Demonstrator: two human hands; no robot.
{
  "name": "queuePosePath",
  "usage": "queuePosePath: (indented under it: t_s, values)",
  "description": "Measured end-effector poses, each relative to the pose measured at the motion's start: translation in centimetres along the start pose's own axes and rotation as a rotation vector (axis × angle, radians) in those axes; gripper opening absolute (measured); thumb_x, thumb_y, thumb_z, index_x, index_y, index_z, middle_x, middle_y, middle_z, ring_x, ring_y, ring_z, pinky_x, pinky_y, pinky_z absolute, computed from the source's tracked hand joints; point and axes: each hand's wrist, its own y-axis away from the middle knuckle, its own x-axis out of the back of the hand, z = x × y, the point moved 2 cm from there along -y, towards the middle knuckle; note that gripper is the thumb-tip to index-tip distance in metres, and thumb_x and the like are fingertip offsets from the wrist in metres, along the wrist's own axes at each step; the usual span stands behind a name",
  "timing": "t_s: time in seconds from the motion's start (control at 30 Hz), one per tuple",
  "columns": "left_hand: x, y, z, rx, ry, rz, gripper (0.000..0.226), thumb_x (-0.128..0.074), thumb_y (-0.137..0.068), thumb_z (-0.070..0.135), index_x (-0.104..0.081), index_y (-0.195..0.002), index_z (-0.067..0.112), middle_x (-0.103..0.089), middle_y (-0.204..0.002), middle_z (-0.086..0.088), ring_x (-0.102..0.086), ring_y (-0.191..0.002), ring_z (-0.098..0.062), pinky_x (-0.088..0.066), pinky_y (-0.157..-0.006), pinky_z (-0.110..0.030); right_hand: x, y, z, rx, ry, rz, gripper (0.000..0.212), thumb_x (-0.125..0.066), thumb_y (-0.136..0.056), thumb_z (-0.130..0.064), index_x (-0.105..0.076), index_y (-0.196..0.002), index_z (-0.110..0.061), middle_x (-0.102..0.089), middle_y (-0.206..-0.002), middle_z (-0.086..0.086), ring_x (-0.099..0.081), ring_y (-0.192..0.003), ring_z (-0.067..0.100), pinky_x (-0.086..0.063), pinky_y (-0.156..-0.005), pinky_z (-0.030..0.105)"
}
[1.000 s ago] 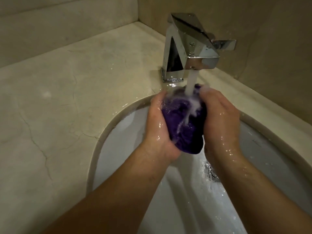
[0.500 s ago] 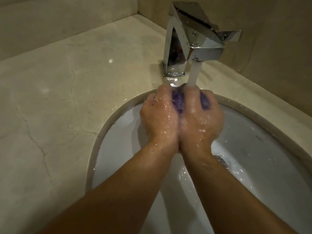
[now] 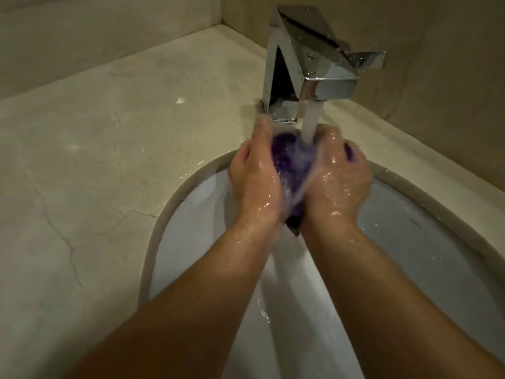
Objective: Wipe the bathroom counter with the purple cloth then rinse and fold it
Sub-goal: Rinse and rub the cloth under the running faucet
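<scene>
The hands have parted a little since half a second ago: then they were pressed together with only a sliver of purple between them, and now a broad wedge of the cloth shows between the palms. A second ago the bundle hung lower and more exposed, so the hands look to be kneading it open and shut under the water.

The beige stone surface (image 3: 103, 165) around the basin carries scattered wet spots, and the white sink (image 3: 437, 242) below takes the runoff. The chrome faucet (image 3: 314, 64) runs a steady stream straight down onto the bundle. The left hand (image 3: 254, 179) and right hand (image 3: 341, 181) cup the purple cloth (image 3: 289, 162) between them above the basin, just under the spout; the fingers of both are curled and clamped on the cloth, a bit of purple peeping past the right knuckles.

What could go wrong from here: the stream hits a wadded ball held high and near the back rim, so water may bounce off the knuckles onto the surface that has just been wiped. Balled this tightly, the inner folds may never get flushed, leaving grime in the cloth. Wet, slick hands could also let the tail hanging at the wrists slip down toward the drain.
</scene>
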Motion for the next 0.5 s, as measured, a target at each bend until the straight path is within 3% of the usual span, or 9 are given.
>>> queuePosePath:
  t_s: [0.07,0.1,0.2,0.3,0.4,0.5]
  values:
    - [-0.1,0.5,0.1,0.137,0.076,-0.082,0.068,-0.056,-0.078,0.078,-0.071,-0.121,0.027,-0.077,-0.112,-0.002,-0.072,-0.105,-0.026,-0.055,-0.096,-0.052,0.7,-0.7,0.1,-0.169,-0.174,-0.032,0.016,-0.070,-0.081,-0.035,-0.072,-0.076,-0.020,-0.075,-0.076,-0.003,-0.074,-0.077,0.016,-0.062,-0.079,0.039]
    - [-0.3,0.8,0.2,0.174,0.113,-0.111,0.072,-0.053,-0.080,0.079,-0.070,-0.125,0.026,-0.075,-0.118,-0.007,-0.071,-0.110,-0.030,-0.052,-0.101,-0.055,0.8,-0.9,0.4,-0.269,-0.325,-0.086,0.022,-0.073,-0.074,-0.037,-0.074,-0.082,-0.016,-0.077,-0.086,0.002,-0.076,-0.088,0.022,-0.061,-0.086,0.047]
    - [-0.7,1.8,-0.1,0.277,0.102,-0.204,0.056,-0.043,-0.101,0.055,-0.066,-0.133,0.016,-0.064,-0.136,-0.019,-0.063,-0.124,-0.032,-0.045,-0.111,-0.051,0.8,-0.1,1.0,-0.388,-0.449,-0.131,0.050,-0.076,-0.064,-0.050,-0.077,-0.099,-0.014,-0.076,-0.113,0.011,-0.070,-0.109,0.038,-0.054,-0.096,0.060]
    - [-0.6,1.3,-0.2,0.388,0.227,-0.276,0.048,-0.059,-0.089,0.059,-0.080,-0.100,0.018,-0.079,-0.101,-0.009,-0.075,-0.090,-0.030,-0.059,-0.083,-0.042,1.5,0.6,1.4,-0.242,-0.139,-0.121,0.037,-0.068,-0.074,-0.055,-0.078,-0.091,-0.024,-0.077,-0.098,0.002,-0.073,-0.099,0.028,-0.057,-0.093,0.054]
    - [-0.1,0.4,-0.1,0.337,0.211,-0.294,0.038,-0.072,-0.080,0.046,-0.078,-0.101,0.015,-0.078,-0.099,-0.009,-0.072,-0.093,-0.033,-0.057,-0.092,-0.049,2.4,0.6,0.7,-0.016,-0.007,-0.067,0.025,-0.066,-0.091,-0.041,-0.072,-0.112,-0.032,-0.072,-0.097,-0.013,-0.071,-0.090,0.005,-0.061,-0.086,0.036]
    - [-0.2,0.0,-0.3,0.201,0.074,-0.231,0.061,-0.079,-0.056,0.047,-0.076,-0.107,0.014,-0.076,-0.109,-0.015,-0.072,-0.102,-0.038,-0.056,-0.095,-0.055,2.0,1.2,0.1,0.021,-0.059,-0.165,0.051,-0.062,-0.086,-0.054,-0.066,-0.128,-0.025,-0.071,-0.116,-0.006,-0.070,-0.100,0.004,-0.058,-0.088,0.031]
